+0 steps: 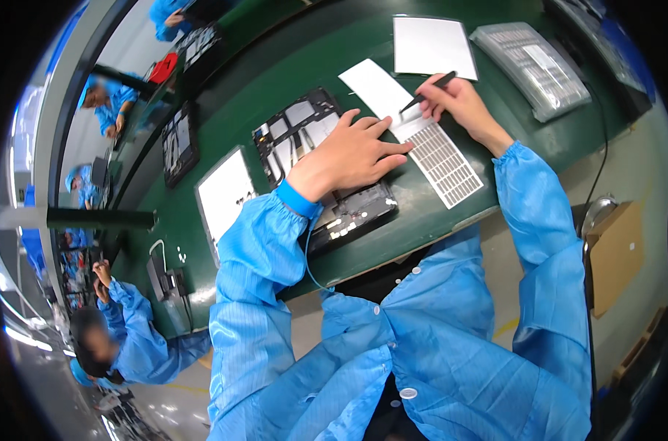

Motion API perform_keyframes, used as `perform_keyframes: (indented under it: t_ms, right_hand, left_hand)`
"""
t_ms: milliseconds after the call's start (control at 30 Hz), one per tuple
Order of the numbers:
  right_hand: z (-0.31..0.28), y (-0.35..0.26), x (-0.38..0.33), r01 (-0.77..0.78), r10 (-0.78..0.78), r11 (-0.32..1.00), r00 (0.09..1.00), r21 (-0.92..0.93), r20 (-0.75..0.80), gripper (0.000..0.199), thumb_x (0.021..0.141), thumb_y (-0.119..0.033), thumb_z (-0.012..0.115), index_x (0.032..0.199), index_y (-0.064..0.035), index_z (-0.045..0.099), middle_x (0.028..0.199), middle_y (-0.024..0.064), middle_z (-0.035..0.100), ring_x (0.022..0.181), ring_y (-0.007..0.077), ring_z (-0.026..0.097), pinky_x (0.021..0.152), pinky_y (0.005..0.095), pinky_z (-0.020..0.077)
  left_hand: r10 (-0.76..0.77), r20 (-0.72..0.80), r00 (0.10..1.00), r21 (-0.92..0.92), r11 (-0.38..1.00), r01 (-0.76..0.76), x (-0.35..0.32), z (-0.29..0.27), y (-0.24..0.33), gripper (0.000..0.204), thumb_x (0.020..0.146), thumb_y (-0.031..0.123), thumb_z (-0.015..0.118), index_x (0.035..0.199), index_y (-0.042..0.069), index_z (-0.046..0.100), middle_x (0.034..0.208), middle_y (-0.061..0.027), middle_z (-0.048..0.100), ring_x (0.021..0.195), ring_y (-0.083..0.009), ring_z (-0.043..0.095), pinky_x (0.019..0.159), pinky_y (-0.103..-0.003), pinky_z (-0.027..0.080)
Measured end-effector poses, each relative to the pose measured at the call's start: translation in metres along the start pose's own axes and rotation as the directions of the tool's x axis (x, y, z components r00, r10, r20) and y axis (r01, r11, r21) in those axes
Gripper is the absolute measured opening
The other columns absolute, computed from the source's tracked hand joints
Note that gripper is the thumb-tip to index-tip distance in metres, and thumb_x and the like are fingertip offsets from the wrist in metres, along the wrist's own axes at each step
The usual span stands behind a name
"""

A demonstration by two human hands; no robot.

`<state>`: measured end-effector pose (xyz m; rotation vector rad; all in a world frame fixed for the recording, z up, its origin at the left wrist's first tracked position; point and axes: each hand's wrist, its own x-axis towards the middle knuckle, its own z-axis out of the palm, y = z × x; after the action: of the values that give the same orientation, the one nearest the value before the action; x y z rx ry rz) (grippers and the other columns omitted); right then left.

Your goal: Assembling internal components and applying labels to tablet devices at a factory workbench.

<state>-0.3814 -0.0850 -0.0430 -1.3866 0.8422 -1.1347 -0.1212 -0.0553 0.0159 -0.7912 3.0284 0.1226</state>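
My left hand [352, 153] is spread flat over an opened black device chassis [356, 213], probably a laptop base, its fingertips reaching a sheet of small pale stickers [445, 165]. A blue wrist band with a thin cord circles that wrist. In my right hand [462, 106] are slim black tweezers [435, 85], pinched between thumb and fingers, the tip pointing down at the sheet's upper part. That sheet's white blank part [374, 82] stretches away toward the far side. Part of the chassis is hidden under my left hand and sleeve.
A white sheet [434, 45] lies at the far side, with a plastic-wrapped stack [532, 70] to its right. Left of the chassis is a white panel [222, 192]; another opened device [179, 143] sits beyond it. Co-workers in blue sit leftward. A metal frame post [51, 162] rises there.
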Motion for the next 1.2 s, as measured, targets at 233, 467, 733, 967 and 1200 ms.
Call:
perform_keyframes:
  t_ms: [233,467,733,967,1200]
  right_hand:
    - [0.055,-0.004,0.062,0.067,-0.064,0.996,0.996,0.055,-0.056,0.035,0.099,-0.036,0.063,0.104,-0.002,0.066,0.084,0.0041,0.067,0.067,0.0076,0.061,0.058,0.0225,0.0501]
    - [0.108,0.005,0.108,0.002,0.0,0.999,0.998,-0.034,0.055,0.038,0.1,-0.043,0.058,0.1,-0.005,0.064,0.077,-0.002,0.058,0.067,0.0063,0.057,0.058,0.0221,0.0478]
    - [0.108,0.007,0.111,0.023,-0.015,0.994,0.997,-0.107,0.071,0.038,0.101,-0.041,0.057,0.099,-0.0039,0.064,0.077,-0.0018,0.057,0.067,0.0064,0.056,0.059,0.0222,0.0485]
    - [0.106,0.011,0.112,0.029,-0.021,0.995,0.996,-0.096,0.083,0.036,0.101,-0.039,0.058,0.1,-0.0025,0.063,0.077,-0.0001,0.058,0.067,0.0069,0.056,0.059,0.0224,0.0487]
    - [0.114,0.005,0.104,0.18,-0.178,0.972,0.984,-0.148,0.028,0.026,0.102,-0.028,0.059,0.108,-0.0026,0.062,0.081,0.0027,0.062,0.065,0.0072,0.057,0.056,0.0215,0.0475]
  left_hand:
    - [-0.228,-0.338,0.913,-0.458,0.888,0.052,-0.045,-0.029,-0.004,0.019,0.095,0.021,0.063,0.104,0.007,0.072,0.109,-0.0129,0.065,0.098,-0.0302,0.063,0.085,-0.039,0.05]
    - [-0.453,-0.667,0.592,-0.39,0.889,0.24,-0.08,0.007,-0.053,0.024,0.088,0.013,0.067,0.112,0.007,0.067,0.12,-0.0114,0.061,0.109,-0.0324,0.058,0.096,-0.041,0.045]
    - [-0.498,-0.565,0.658,-0.399,0.863,0.311,-0.08,0.012,-0.056,0.026,0.095,0.017,0.063,0.118,0.007,0.065,0.126,-0.0097,0.061,0.108,-0.03,0.062,0.091,-0.035,0.049]
    - [-0.521,-0.53,0.669,-0.451,0.841,0.298,-0.076,0.006,-0.049,0.021,0.092,0.016,0.063,0.111,0.009,0.07,0.117,-0.0099,0.063,0.112,-0.0317,0.057,0.099,-0.042,0.043]
    - [-0.387,-0.589,0.709,-0.213,0.921,0.326,-0.076,0.006,-0.047,0.024,0.095,0.015,0.06,0.115,0.013,0.073,0.119,-0.0104,0.062,0.11,-0.0305,0.058,0.094,-0.04,0.046]
